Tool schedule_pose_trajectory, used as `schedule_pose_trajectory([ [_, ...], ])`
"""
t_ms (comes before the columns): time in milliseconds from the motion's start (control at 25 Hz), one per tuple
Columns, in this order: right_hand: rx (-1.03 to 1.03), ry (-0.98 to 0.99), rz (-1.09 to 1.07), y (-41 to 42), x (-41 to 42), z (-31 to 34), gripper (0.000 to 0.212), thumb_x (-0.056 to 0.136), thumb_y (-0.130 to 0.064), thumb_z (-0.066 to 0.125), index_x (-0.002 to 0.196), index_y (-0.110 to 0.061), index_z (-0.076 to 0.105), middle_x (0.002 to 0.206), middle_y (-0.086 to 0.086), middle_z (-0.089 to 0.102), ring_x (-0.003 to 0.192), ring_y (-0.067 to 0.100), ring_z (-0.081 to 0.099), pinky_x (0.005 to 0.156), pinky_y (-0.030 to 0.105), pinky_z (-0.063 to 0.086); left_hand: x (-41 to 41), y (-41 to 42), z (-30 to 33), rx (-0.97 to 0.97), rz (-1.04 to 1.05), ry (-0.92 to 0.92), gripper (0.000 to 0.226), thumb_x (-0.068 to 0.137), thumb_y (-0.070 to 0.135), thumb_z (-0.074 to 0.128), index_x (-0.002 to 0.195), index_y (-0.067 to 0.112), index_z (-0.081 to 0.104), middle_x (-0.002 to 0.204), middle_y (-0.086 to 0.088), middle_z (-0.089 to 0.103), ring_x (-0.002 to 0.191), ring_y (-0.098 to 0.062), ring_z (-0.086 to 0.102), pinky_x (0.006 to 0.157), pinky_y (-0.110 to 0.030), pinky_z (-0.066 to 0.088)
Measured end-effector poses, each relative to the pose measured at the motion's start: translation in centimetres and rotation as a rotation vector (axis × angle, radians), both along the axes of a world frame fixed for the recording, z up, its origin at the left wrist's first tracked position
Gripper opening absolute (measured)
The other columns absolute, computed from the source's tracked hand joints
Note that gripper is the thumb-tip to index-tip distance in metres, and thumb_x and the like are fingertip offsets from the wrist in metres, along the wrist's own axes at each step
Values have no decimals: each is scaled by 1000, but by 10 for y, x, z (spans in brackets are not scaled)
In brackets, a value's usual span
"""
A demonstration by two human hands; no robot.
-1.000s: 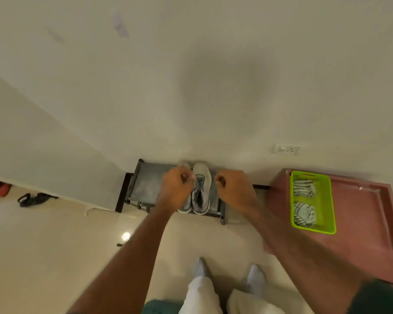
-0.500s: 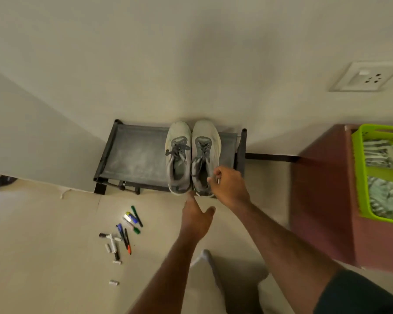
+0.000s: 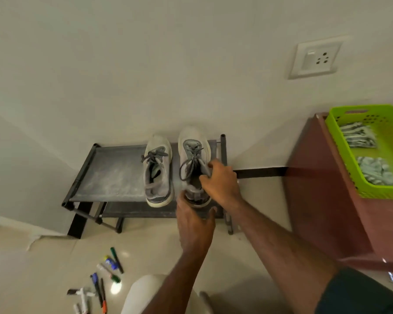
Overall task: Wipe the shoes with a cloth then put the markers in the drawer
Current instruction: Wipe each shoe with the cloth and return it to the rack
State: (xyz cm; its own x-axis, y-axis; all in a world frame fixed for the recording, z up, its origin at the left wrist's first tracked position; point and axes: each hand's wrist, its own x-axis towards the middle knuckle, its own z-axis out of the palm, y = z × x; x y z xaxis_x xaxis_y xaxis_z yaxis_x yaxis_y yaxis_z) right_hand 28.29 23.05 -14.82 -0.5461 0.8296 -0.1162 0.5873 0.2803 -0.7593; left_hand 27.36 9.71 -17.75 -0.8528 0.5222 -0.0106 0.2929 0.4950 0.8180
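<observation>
Right shoe [image 3: 194, 152]: pale grey, dark laces loose, on the right end of the top shelf of the shoe rack [image 3: 114, 171], toe to the wall. Right hand [image 3: 220, 181] grips its collar, fingers curled over the opening's right edge. Left hand [image 3: 194, 219] cups the heel from the near side, thumb and fingers spread around it. Whether the sole touches the shelf: cannot tell.

Left shoe [image 3: 158, 171]: same kind, flat on the shelf just beside the first, untouched, a narrow gap between them.

Surroundings: rack shelf dusty, its right post [image 3: 223, 150] close to the held shoe and the right hand. Markers [image 3: 100, 282] scattered on the floor, near left, well apart from the rack. Right of scene, a reddish cabinet [image 3: 322, 200] carries a green basket [image 3: 340, 152] with folded cloths [image 3: 377, 171] inside. Wall socket [image 3: 315, 57] above, right.

Change against the frame half a second ago: left hand then hovered open short of the heels; now on the heel. The shoes then sat touching; the right one now stands off from its pair and farther toward the wall. Camera closer and lower.
</observation>
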Motion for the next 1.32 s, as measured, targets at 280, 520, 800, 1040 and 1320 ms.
schedule_pose_trajectory([
  [280,321,189,-231,-43,156,40,39,76,-34,62,113,-28,52,86,12,69,85,36,66,72,43,56,98,-1,28,199,-270,272,77,81,18,82,146,33,43,157,-7,43,132,-26,54,107,-47,48],
  [520,475,214,-325,-40,281,69,38,79,-52,60,107,-27,59,81,-1,73,79,19,71,69,37,58,163,10,67,359,-552,207,38,66,22,93,89,25,63,97,7,67,84,-11,65,71,-30,51],
  [800,659,139,-532,70,313,49,6,82,-10,62,81,-13,67,80,6,69,78,28,64,70,40,50,156,48,49,300,-540,-22,48,65,27,95,88,48,59,82,22,69,76,5,65,72,-32,56],
  [1040,364,-480,-225,170,297,38,18,78,-24,67,93,-21,77,102,9,75,98,29,69,80,33,57,149,71,39,265,-529,-14,50,65,23,95,83,45,54,80,23,68,76,12,63,69,-29,56],
  [1320,191,-724,-170,216,287,18,41,75,-27,68,114,-14,72,118,12,70,107,31,68,85,39,58,149,87,37,234,-598,62,44,64,23,95,83,36,58,88,38,64,79,8,63,64,-24,53],
])
